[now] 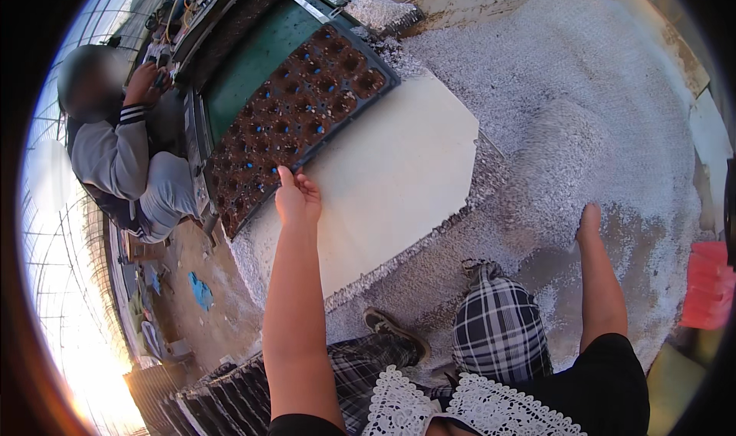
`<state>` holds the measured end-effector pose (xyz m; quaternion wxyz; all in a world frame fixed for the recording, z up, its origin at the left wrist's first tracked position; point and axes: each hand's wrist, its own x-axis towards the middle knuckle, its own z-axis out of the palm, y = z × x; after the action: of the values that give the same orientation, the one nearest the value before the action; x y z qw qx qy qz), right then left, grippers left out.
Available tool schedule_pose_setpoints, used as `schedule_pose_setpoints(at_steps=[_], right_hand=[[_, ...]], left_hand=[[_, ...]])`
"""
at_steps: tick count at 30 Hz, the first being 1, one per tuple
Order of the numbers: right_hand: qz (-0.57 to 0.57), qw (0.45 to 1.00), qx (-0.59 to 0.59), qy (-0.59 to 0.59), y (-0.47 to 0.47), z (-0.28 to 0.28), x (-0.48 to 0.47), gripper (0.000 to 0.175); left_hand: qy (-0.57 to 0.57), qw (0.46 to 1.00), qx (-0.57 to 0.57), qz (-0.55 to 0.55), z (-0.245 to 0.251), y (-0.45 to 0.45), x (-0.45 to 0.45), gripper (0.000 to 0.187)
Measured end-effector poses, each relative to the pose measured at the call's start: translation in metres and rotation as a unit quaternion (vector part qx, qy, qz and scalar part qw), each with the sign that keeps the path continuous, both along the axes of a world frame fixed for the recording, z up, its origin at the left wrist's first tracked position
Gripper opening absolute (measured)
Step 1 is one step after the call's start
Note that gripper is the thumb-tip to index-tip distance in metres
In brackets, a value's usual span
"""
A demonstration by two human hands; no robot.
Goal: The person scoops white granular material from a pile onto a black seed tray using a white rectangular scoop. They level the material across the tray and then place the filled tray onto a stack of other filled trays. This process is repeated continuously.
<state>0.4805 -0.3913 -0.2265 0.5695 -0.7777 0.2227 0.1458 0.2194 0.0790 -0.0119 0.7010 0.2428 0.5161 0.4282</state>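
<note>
My left hand (298, 196) grips the near rim of a black plastic seedling tray (299, 102), thumb on top and fingers curled at the edge. Dark soil fills the tray's cells, each with a hollow; blue seeds or pellets show in several. The tray lies across a green belt (253, 62) and overhangs a pale board (397, 166). On the right, my right hand (587, 220) is at a blurred heap of whitish granules (563, 160), perhaps perlite. Its fingers are mostly hidden, so I cannot tell whether it holds anything.
Granules also cover the broad round surface (609, 79) on the right and a ledge (374, 5) behind the tray. A person (126, 154) sits at the machine's far left side. Stacked black trays (224, 401) stand at lower left. A red object (706, 283) is at far right.
</note>
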Motion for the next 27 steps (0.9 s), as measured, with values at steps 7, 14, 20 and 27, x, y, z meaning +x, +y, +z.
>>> schedule_pose_setpoints(at_steps=[7,14,20,27], right_hand=[[0.067,0.997,0.029,-0.005,-0.003,0.072,0.055,0.039],[0.275,0.956,0.07,-0.075,0.068,0.24,0.088,0.041],[0.413,0.803,-0.24,-0.357,0.181,0.359,0.039,0.039],[0.489,0.752,-0.137,-0.421,0.271,0.407,-0.048,0.048]], left_hand=[[0.0,0.999,0.007,-0.044,-0.001,-0.086,-0.025,0.034],[-0.031,0.996,-0.026,-0.074,-0.005,-0.167,-0.052,0.03],[0.023,0.97,0.023,-0.24,0.066,-0.195,-0.099,0.021],[0.51,0.776,0.371,0.002,0.035,-0.08,-0.216,0.027]])
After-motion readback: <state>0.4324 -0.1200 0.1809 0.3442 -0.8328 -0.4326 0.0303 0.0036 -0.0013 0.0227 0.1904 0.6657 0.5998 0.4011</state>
